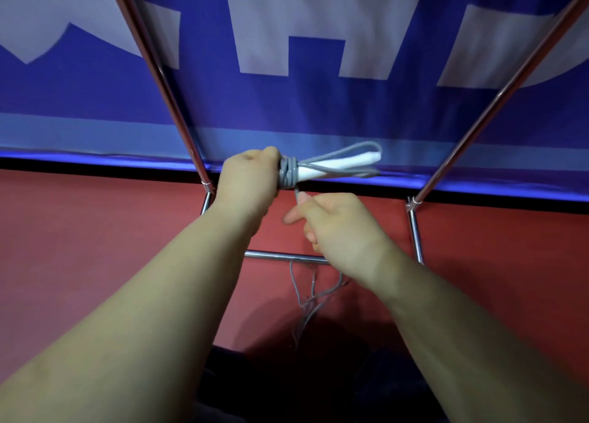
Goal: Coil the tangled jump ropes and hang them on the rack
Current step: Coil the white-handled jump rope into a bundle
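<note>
My left hand [248, 177] grips a grey jump rope bundle [288, 174] where several turns of cord are wound round it. A white handle [344, 164] and a grey loop stick out to the right of the wraps. Just below, my right hand [331, 225] pinches the free end of the grey cord, which runs up to the wraps. More grey cord [310, 298] hangs in loose strands beneath the chrome rack's lower bar [280, 257].
Two slanted chrome poles [165, 85] [497, 104] of the rack rise left and right of my hands. A blue banner with white letters [318, 104] hangs behind. The floor [95, 231] is red. Something dark lies at the bottom centre.
</note>
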The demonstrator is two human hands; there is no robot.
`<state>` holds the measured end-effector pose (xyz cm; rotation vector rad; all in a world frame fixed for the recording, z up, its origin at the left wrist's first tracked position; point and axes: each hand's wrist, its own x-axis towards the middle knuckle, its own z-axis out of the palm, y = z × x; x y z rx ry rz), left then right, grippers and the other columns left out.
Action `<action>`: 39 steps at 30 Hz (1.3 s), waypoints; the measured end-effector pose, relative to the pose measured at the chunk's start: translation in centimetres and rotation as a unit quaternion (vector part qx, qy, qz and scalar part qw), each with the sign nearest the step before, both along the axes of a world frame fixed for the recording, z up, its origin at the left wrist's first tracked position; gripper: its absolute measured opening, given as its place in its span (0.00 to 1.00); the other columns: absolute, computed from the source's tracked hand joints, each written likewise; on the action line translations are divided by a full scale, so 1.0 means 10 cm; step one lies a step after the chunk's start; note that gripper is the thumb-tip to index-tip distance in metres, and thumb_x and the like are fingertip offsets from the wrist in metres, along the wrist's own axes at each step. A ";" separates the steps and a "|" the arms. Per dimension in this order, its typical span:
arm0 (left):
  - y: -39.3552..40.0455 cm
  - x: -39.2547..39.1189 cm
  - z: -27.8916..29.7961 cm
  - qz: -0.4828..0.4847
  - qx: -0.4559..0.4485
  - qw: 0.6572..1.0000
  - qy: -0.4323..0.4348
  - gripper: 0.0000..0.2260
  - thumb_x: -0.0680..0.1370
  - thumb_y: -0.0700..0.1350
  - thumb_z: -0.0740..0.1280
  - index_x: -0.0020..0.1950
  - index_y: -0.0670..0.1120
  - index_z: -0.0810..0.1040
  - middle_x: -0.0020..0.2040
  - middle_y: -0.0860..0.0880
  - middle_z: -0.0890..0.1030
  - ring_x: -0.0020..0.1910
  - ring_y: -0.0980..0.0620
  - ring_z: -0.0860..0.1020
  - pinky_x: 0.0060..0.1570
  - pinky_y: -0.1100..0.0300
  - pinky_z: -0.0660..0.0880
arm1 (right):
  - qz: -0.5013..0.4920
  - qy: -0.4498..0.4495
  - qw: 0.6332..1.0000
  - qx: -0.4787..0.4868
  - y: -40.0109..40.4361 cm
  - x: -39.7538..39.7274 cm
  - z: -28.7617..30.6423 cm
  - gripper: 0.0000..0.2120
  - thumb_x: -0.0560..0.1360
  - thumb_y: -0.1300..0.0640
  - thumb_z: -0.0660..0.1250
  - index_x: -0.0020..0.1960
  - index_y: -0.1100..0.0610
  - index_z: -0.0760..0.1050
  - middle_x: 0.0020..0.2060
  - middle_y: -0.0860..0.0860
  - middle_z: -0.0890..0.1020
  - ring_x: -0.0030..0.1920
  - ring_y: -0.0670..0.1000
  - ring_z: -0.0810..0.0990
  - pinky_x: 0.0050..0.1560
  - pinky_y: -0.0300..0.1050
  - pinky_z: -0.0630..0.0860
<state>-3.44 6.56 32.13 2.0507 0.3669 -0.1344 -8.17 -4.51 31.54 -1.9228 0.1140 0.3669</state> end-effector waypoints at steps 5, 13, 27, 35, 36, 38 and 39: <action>0.04 0.03 -0.04 -0.004 0.057 0.998 -0.039 0.12 0.75 0.43 0.61 0.39 0.35 0.74 0.31 0.43 0.67 0.33 0.46 0.63 0.30 0.56 0.61 | 0.058 -0.112 0.987 -0.101 -0.17 -0.01 0.14 0.12 0.73 0.53 0.69 0.37 0.60 0.78 0.22 0.46 0.66 0.24 0.46 0.63 0.25 0.36 0.61; 0.00 0.02 -0.03 -0.175 0.055 0.983 -0.014 0.10 0.75 0.44 0.63 0.41 0.39 0.79 0.29 0.49 0.72 0.29 0.52 0.66 0.29 0.62 0.64 | -0.058 -0.241 0.945 -0.213 -0.51 0.12 0.18 0.08 0.65 0.47 0.75 0.38 0.51 0.83 0.33 0.48 0.80 0.38 0.49 0.77 0.43 0.50 0.74; 0.00 -0.08 0.18 -0.209 -0.195 0.958 0.023 0.12 0.76 0.39 0.57 0.35 0.44 0.76 0.32 0.41 0.64 0.23 0.52 0.54 0.24 0.66 0.51 | 0.021 0.211 0.928 0.308 -0.55 0.13 0.18 0.18 0.67 0.47 0.61 0.25 0.56 0.79 0.21 0.51 0.73 0.18 0.42 0.63 0.19 0.32 0.56; -0.08 -0.04 0.11 -0.105 -0.222 0.969 0.026 0.16 0.74 0.37 0.57 0.28 0.47 0.74 0.18 0.53 0.59 0.19 0.54 0.53 0.25 0.66 0.51 | -0.116 0.124 0.957 0.237 -0.13 0.08 0.10 0.21 0.81 0.56 0.50 0.32 0.59 0.69 0.17 0.46 0.63 0.16 0.42 0.55 0.17 0.33 0.52; -0.07 -0.03 0.09 -0.083 -0.193 0.977 0.018 0.16 0.74 0.37 0.58 0.27 0.47 0.74 0.18 0.54 0.60 0.19 0.54 0.55 0.24 0.66 0.53 | -0.111 0.113 0.968 0.195 -0.09 0.07 0.08 0.20 0.81 0.57 0.51 0.33 0.58 0.70 0.18 0.47 0.63 0.15 0.42 0.56 0.17 0.33 0.53; -0.05 0.01 0.06 -0.036 -0.143 0.989 -0.005 0.15 0.74 0.39 0.60 0.28 0.47 0.74 0.17 0.55 0.62 0.18 0.54 0.57 0.21 0.67 0.55 | -0.075 0.090 0.984 0.134 -0.05 0.04 0.01 0.19 0.81 0.58 0.53 0.34 0.56 0.73 0.19 0.47 0.64 0.16 0.42 0.58 0.17 0.34 0.56; -0.02 0.02 0.04 -0.014 -0.121 0.992 -0.024 0.14 0.75 0.41 0.61 0.29 0.47 0.75 0.18 0.55 0.63 0.19 0.55 0.59 0.21 0.66 0.56 | -0.049 0.076 0.990 0.109 -0.04 0.02 -0.02 0.19 0.81 0.58 0.54 0.34 0.54 0.74 0.18 0.45 0.64 0.17 0.43 0.59 0.19 0.35 0.58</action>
